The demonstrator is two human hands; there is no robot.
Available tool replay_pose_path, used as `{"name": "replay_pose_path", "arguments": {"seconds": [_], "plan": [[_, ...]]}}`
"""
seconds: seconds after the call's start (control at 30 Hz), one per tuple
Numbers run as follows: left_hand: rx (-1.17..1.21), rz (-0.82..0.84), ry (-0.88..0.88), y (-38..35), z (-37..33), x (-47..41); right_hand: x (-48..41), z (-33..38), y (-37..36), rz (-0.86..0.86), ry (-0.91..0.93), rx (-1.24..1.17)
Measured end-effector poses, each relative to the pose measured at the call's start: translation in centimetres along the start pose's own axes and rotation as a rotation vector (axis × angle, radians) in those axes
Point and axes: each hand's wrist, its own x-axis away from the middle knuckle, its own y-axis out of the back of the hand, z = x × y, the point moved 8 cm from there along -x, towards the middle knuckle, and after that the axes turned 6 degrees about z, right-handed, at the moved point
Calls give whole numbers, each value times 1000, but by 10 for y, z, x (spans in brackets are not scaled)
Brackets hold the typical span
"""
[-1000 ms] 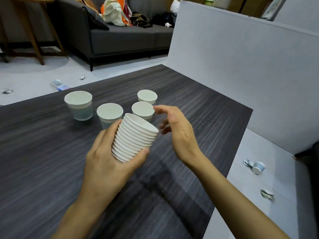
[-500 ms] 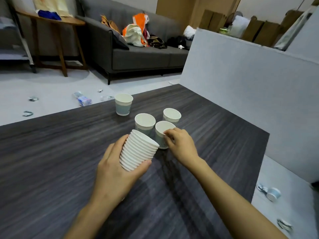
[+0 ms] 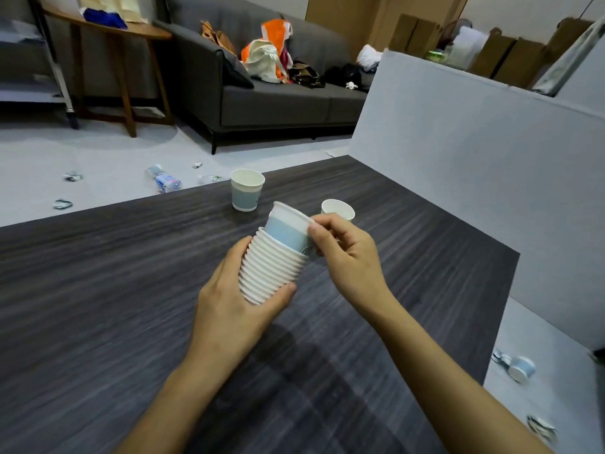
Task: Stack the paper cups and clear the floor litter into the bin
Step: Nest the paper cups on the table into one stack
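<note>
My left hand (image 3: pixel 229 303) grips a tilted stack of several white paper cups (image 3: pixel 271 270) above the dark wooden table (image 3: pixel 98 290). My right hand (image 3: pixel 347 257) pinches the rim of a white and pale-blue cup (image 3: pixel 288 231) that sits partly inside the top of the stack. Two loose cups stand on the table beyond: one cup with a blue band (image 3: pixel 246 194) at the far edge, and another cup (image 3: pixel 338 209) half hidden behind my right hand. Floor litter shows: a crushed plastic bottle (image 3: pixel 162 180) and crumpled wrappers (image 3: pixel 72 176) on the left.
A fallen cup (image 3: pixel 520 368) and a crumpled wrapper (image 3: pixel 540 427) lie on the floor to the right of the table. A grey partition board (image 3: pixel 474 165) stands along the table's right side. A grey sofa (image 3: pixel 278 99) with bags and a wooden side table (image 3: pixel 124 60) stand behind.
My right hand has lifted one of the standing cups off the table and set it into the top of the stack. The stack has risen slightly in my left hand.
</note>
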Motion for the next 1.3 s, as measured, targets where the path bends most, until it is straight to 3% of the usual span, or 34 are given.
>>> {"name": "replay_pose_path", "arguments": {"seconds": [0.33, 0.43, 0.5, 0.6, 0.83, 1.03, 1.2, 1.3], "plan": [[2, -64, 39, 11, 6, 1, 10, -7, -38, 165, -64, 27], [-23, -88, 57, 18, 10, -3, -8, -22, -13, -67, -110, 63], [-29, -92, 80, 23, 15, -6, -19, -37, -4, -160, -152, 223], [-27, -102, 74, 26, 16, -6, -32, -54, -15, -58, -141, 451], [-14, -88, 76, 19, 19, -7, -45, -78, -35, 85, -245, 597], [-8, -111, 74, 26, 19, -9, -41, -79, -32, 23, -225, 457], [0, -94, 53, 28, 17, -11, -39, -38, -11, -207, -105, 52], [9, -82, 46, 28, 16, -11, -37, -9, -12, -160, -54, -102]]}}
